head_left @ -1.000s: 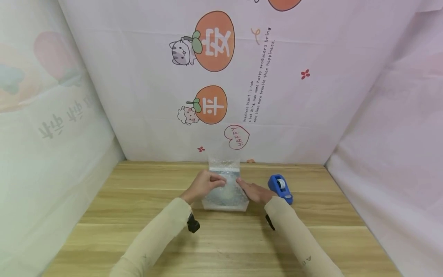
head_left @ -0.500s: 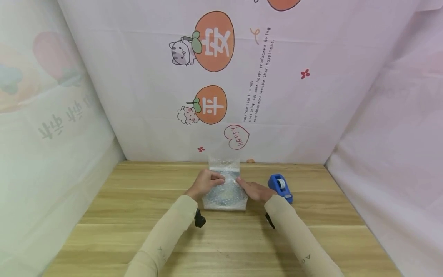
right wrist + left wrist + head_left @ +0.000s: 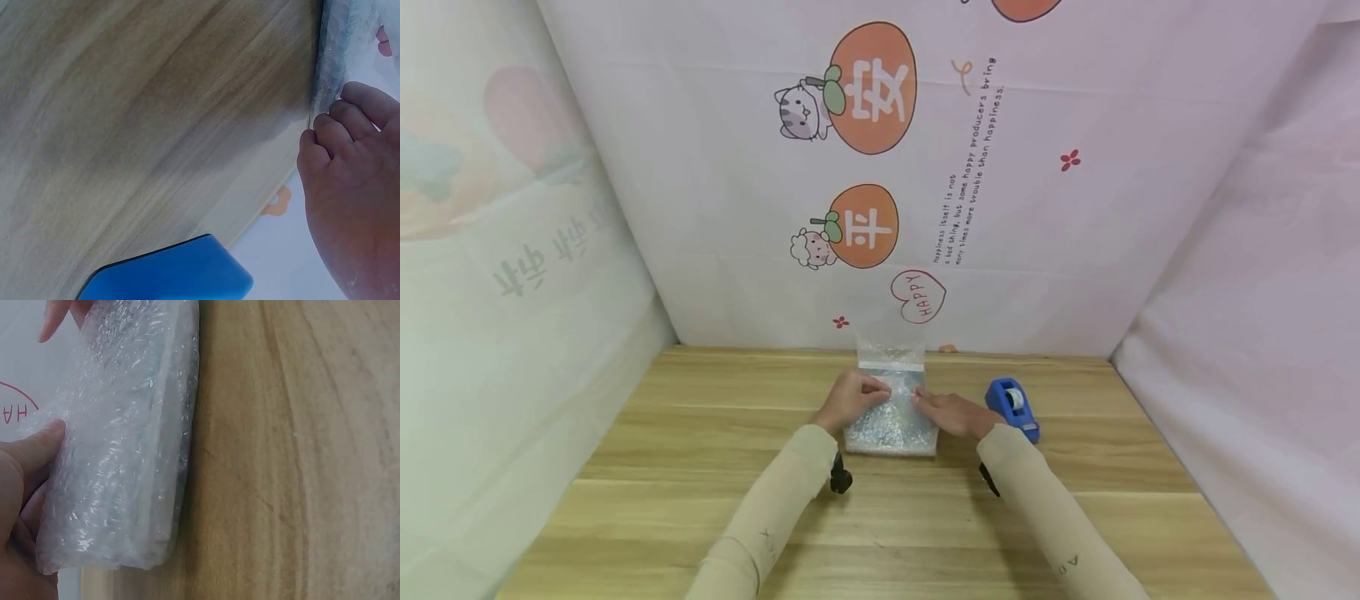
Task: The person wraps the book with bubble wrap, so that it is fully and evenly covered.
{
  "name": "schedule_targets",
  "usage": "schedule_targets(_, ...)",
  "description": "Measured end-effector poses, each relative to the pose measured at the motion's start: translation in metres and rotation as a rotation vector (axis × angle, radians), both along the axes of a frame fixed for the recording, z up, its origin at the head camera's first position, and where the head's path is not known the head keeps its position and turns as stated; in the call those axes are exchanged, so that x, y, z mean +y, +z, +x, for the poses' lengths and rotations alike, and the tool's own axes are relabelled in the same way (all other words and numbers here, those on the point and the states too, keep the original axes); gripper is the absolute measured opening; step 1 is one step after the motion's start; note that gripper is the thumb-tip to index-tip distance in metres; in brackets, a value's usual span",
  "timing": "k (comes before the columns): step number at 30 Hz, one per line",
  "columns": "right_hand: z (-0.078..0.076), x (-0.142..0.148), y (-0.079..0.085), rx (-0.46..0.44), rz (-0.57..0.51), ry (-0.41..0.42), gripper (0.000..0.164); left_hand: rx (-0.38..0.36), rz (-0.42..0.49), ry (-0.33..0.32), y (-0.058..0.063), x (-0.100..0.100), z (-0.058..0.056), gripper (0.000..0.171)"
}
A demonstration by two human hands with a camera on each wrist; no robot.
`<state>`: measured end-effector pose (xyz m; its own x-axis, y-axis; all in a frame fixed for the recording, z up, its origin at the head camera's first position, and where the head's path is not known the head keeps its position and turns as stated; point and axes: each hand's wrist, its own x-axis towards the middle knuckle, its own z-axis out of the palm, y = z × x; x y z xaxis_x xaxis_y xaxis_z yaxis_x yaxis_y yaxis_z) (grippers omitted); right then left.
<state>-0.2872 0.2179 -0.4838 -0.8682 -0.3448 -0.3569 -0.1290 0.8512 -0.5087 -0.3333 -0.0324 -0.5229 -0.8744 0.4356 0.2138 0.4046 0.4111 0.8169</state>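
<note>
A flat package in clear bubble wrap (image 3: 891,429) lies on the table in front of me, something greyish-blue showing through it. A white strip (image 3: 891,367) crosses its far end, and a loose clear flap (image 3: 891,352) extends beyond that toward the back wall. My left hand (image 3: 848,402) grips the package's left side, thumb on top in the left wrist view and fingers bent at the edge. On the opposite side my right hand (image 3: 953,413) holds the wrap, its fingers (image 3: 334,134) curled against the edge in the right wrist view.
A blue tape dispenser (image 3: 1013,410) with a roll of tape stands just right of my right hand. The wooden table (image 3: 700,467) meets a printed cloth wall (image 3: 760,275) at the back. Cloth also hangs on both sides.
My left forearm has swung slightly right, while both hands keep their places on the package. The wrap's near part looks narrower and flatter. The head view has shifted a little.
</note>
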Motion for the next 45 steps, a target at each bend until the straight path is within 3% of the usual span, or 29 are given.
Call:
schedule_targets(5,-0.002,0.0,-0.002,0.07,0.045,0.07,0.088,0.048,-0.028,0.027,-0.003,0.003,0.0,0.016)
schedule_targets(11,-0.001,0.0,-0.013,0.132,0.011,0.07,0.104,0.075,-0.068,0.091,-0.002,0.007,0.004,0.015)
schedule_targets(16,-0.001,-0.002,-0.021,0.202,-0.01,0.071,0.105,0.093,-0.104,0.119,-0.001,0.01,0.005,0.014)
schedule_targets(24,0.004,-0.007,-0.023,0.227,-0.034,0.025,0.098,0.128,-0.111,0.065,0.002,0.009,0.005,0.014)
schedule_targets(30,0.005,-0.006,-0.029,0.231,-0.058,0.003,0.096,0.085,-0.144,0.05,0.014,-0.001,0.01,0.032)
schedule_targets(33,0.004,-0.007,-0.031,0.24,-0.042,0.0,0.095,0.106,-0.237,0.047,0.026,-0.006,0.02,0.042)
schedule_targets(36,0.004,-0.007,-0.031,0.244,-0.033,-0.001,0.095,0.174,-0.371,0.009,0.04,-0.008,0.034,0.048)
schedule_targets(40,0.005,-0.008,-0.031,0.246,-0.045,0.001,0.094,0.302,-0.54,-0.093,0.051,-0.008,0.059,0.056)
schedule_targets(45,0.006,-0.008,-0.031,0.252,-0.058,-0.004,0.095,0.369,-0.727,-0.181,0.055,-0.002,0.093,0.068)
